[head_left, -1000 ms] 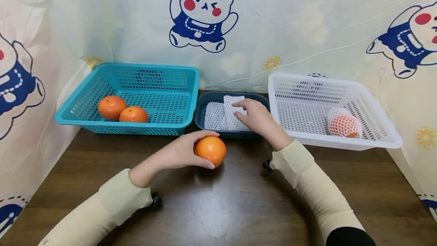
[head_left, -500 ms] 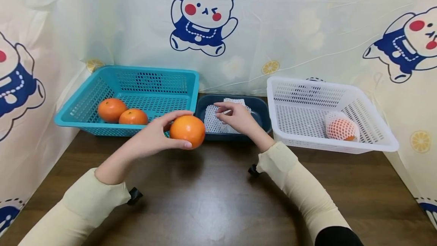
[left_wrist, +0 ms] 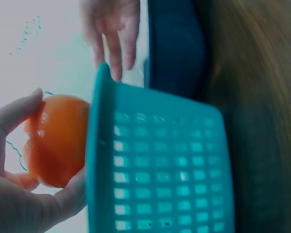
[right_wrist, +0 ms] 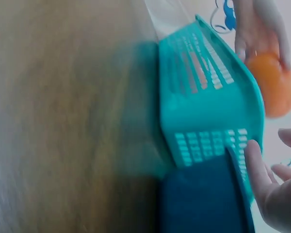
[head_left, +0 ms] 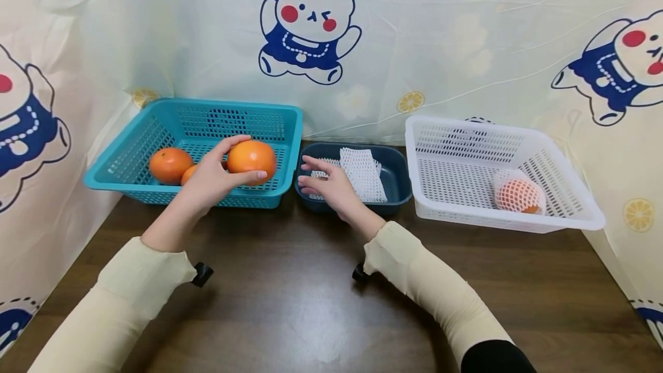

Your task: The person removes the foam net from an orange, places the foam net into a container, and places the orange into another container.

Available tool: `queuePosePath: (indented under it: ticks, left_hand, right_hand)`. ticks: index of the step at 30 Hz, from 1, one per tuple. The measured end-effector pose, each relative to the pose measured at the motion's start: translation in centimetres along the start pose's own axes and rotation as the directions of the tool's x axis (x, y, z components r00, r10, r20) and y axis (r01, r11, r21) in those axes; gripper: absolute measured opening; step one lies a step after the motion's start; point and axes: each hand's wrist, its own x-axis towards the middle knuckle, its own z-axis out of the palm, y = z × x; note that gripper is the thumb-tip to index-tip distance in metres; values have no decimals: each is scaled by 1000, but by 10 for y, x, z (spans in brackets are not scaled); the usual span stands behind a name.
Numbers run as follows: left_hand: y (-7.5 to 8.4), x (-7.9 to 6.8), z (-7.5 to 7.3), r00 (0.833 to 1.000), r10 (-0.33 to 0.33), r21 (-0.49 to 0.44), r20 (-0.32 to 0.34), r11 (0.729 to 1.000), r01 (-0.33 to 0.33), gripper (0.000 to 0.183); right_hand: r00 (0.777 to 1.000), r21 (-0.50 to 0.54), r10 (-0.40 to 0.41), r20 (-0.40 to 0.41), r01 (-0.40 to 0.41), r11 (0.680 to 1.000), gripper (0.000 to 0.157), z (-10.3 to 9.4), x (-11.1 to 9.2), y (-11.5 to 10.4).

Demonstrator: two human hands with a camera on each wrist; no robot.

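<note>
Over the front right part of the teal basket [head_left: 233, 106], my left hand [head_left: 204, 183] grips an orange [head_left: 252, 163] between thumb and fingers. In the left wrist view, this orange [left_wrist: 58, 141] appears beside the basket's rim [left_wrist: 93, 160]. Another orange [head_left: 171, 166] lies inside the basket, and a third [head_left: 189, 175] is mostly hidden behind my left hand. My right hand [head_left: 334, 189] holds nothing; its fingers are spread above the left end of the dark blue tray [head_left: 397, 180]. White foam net sleeves [head_left: 365, 171] lie in that tray, partly covered by the hand.
At the right stands a white basket [head_left: 461, 214] with one fruit in a foam net [head_left: 519, 194]. The containers line the back of the brown wooden table [head_left: 311, 304], against a printed curtain [head_left: 393, 27]. The tray sits between the two baskets.
My left hand has carried the orange leftward and up, from in front of the tray to over the teal basket. My right hand has moved left from above the foam sleeves to the tray's left end.
</note>
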Motion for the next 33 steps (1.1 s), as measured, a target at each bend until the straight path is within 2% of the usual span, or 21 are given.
queuePosePath:
  ticks: [3, 5, 9, 17, 25, 33]
  left_hand:
    - [-7, 8, 0, 999, 12, 114, -44, 993, -7, 84]
    - [-10, 14, 0, 998, 27, 201, -63, 980, -14, 84]
    - [-15, 24, 0, 998, 35, 312, -58, 950, -15, 84]
    - [-24, 36, -6, 998, -51, 395, 30, 918, 35, 83]
    - [-30, 47, -12, 991, -79, 438, 107, 899, 24, 79]
    - [-31, 52, -16, 977, -123, 481, 177, 877, 24, 70]
  right_hand:
    - [1000, 48, 4, -29, -2, 999, 57, 9, 1, 4]
    - [999, 68, 5, -45, -2, 998, 59, 14, 1, 5]
    - [998, 86, 25, -55, -21, 996, 63, 22, 1, 7]
    - [997, 125, 55, -53, -48, 991, 65, 30, 1, 8]
    - [997, 161, 58, -55, -48, 986, 65, 31, 3, 6]
    - [996, 177, 71, -56, -60, 982, 63, 30, 3, 6]
